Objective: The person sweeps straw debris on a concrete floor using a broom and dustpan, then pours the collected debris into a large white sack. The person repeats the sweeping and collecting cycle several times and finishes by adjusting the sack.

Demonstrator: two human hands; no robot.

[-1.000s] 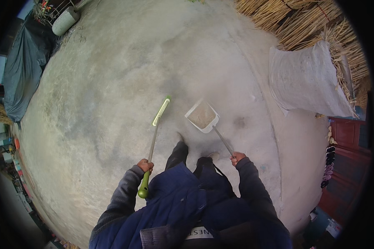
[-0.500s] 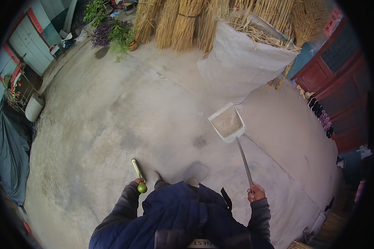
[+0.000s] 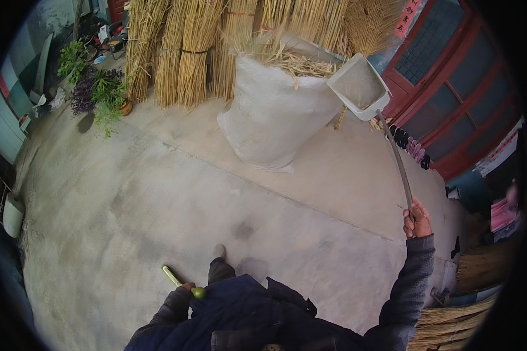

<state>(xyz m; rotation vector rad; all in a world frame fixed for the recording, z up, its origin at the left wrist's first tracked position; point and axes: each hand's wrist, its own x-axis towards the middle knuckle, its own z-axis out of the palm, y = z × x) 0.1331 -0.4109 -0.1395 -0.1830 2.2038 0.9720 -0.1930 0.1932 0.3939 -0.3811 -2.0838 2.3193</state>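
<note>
- By the open mouth of the white sack (image 3: 275, 117), has just brought the dustpan (image 3: 359, 82) up from lower over the floor (image 3: 146, 199); judging by that, leaves off sweeping and brings it alongside the straw (image 3: 307, 63).
- Clasps its handle (image 3: 399, 153) in the right hand (image 3: 418, 219), far below the pan; cannot tell whether touching the sack.
- Grips the green broom (image 3: 171, 275) near the body in the left hand (image 3: 187, 286), well apart from the right.
</note>
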